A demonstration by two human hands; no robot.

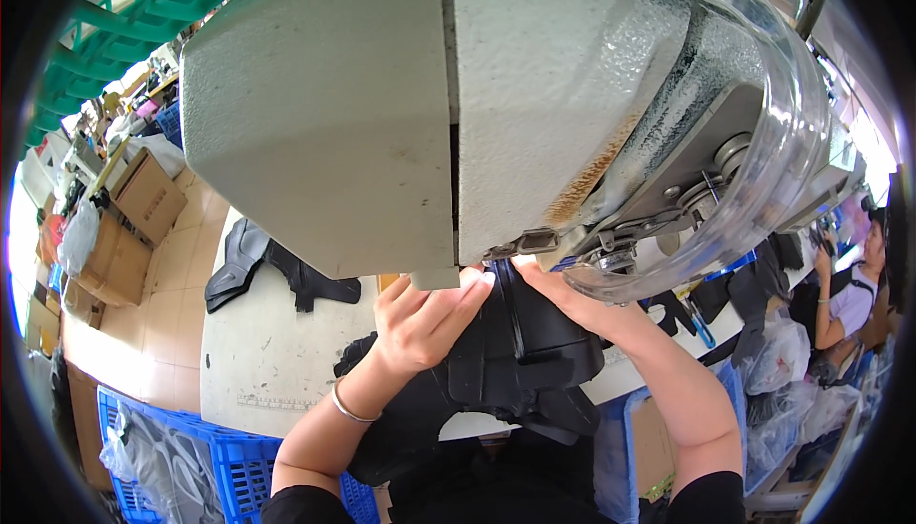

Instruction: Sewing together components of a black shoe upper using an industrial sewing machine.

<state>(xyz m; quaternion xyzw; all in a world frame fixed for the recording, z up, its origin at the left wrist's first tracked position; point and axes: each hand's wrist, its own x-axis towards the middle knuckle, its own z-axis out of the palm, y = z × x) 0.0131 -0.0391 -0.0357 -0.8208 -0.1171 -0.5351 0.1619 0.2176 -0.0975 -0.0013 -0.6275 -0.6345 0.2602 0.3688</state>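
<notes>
The pale grey head of an industrial sewing machine [324, 114] fills the upper middle of the view, close above my hands. Under its lower edge lies a black sewn piece [477, 357] made of several panels, with a raised seam running down it. My left hand [425, 319], a bangle on its wrist, has its bent fingers pressed together at the piece's far left edge. On the other side, my right hand [546, 281] reaches the far right edge of the piece. The machine head hides most of its fingers, and the needle area cannot be seen.
Loose black pieces [248, 262] lie on the white table [277, 362] at left. Blue crates [239, 467] stand below, beside cardboard boxes [110, 257]. A green basket [134, 9] hangs at upper left. At right are a blue-handled tool [702, 330], plastic bags [778, 352] and another person [849, 304].
</notes>
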